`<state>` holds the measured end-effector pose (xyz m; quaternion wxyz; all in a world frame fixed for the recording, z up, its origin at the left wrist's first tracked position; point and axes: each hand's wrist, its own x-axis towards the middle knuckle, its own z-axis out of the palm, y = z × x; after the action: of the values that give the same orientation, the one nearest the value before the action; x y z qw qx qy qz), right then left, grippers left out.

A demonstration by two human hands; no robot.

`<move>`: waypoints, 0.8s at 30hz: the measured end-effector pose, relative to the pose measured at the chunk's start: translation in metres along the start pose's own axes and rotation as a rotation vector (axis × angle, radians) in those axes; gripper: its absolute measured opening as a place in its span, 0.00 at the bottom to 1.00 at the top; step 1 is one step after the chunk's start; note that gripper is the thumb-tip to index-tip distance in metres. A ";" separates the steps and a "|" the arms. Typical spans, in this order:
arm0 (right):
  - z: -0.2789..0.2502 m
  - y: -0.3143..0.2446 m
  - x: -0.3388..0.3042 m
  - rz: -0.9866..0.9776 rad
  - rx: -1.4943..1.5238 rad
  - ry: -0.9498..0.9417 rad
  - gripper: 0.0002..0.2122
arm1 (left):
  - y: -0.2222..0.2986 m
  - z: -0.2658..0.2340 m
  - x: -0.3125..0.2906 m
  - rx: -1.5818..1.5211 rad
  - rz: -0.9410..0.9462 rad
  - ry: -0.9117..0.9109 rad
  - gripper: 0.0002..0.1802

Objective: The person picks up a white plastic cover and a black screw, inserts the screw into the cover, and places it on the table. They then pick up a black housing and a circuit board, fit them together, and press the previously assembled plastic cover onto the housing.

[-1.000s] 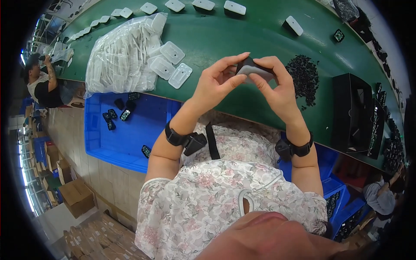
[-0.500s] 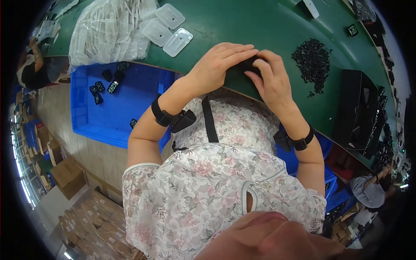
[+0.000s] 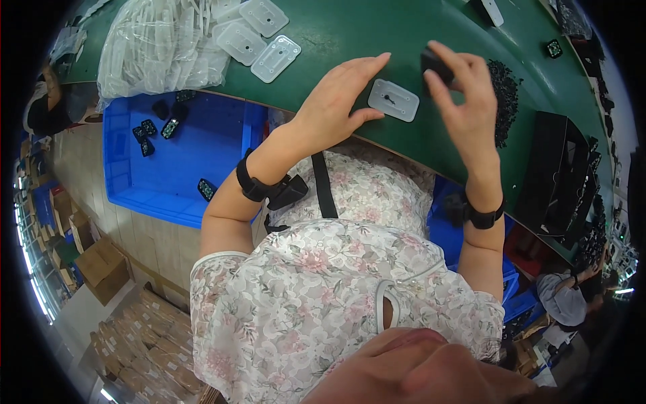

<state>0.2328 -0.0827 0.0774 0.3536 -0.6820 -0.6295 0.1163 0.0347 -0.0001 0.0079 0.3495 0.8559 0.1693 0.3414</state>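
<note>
A translucent white plastic plate (image 3: 407, 110) with rounded corners lies on the green table near its front edge, a small black piece (image 3: 389, 99) at its middle. My left hand (image 3: 331, 101) is beside the plate's left side, thumb and fingers apart, holding nothing. To the right of the plate, my right hand (image 3: 469, 101) grips a dark block-like part (image 3: 436, 66) between thumb and fingers. The block's details are blurred. Just beyond that hand is a pile of small black pieces (image 3: 506, 101), partly hidden by it.
Several similar plates (image 3: 276, 59) lie beside a clear bag of white parts (image 3: 158, 50) at the left. A blue bin (image 3: 182, 158) below holds several black parts. On the right stands an open black box (image 3: 548, 175). Other people work at both far sides.
My hands have parted from over the table edge. The right has moved right with the dark block, and the plate under them now shows. My left hand has opened.
</note>
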 end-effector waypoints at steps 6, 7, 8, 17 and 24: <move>0.011 0.040 0.036 -0.002 -0.445 0.030 0.13 | -0.003 0.001 -0.002 0.098 0.016 -0.024 0.40; 0.009 0.042 0.037 -0.006 -0.438 0.025 0.13 | -0.001 -0.001 -0.003 0.103 0.008 -0.023 0.40; 0.010 0.042 0.040 -0.047 -0.517 0.009 0.12 | -0.001 -0.005 -0.004 0.157 0.025 0.013 0.36; -0.014 0.029 0.031 -0.394 -0.505 -0.246 0.27 | -0.013 -0.063 -0.037 0.784 -0.197 0.255 0.27; -0.014 0.036 0.026 -0.279 -0.518 -0.202 0.23 | -0.015 -0.066 -0.031 0.834 -0.226 0.132 0.24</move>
<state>0.2734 -0.0615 0.0722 0.1160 -0.6415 -0.7577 -0.0305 -0.0347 0.0257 0.0172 -0.0026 0.8764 0.4071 0.2574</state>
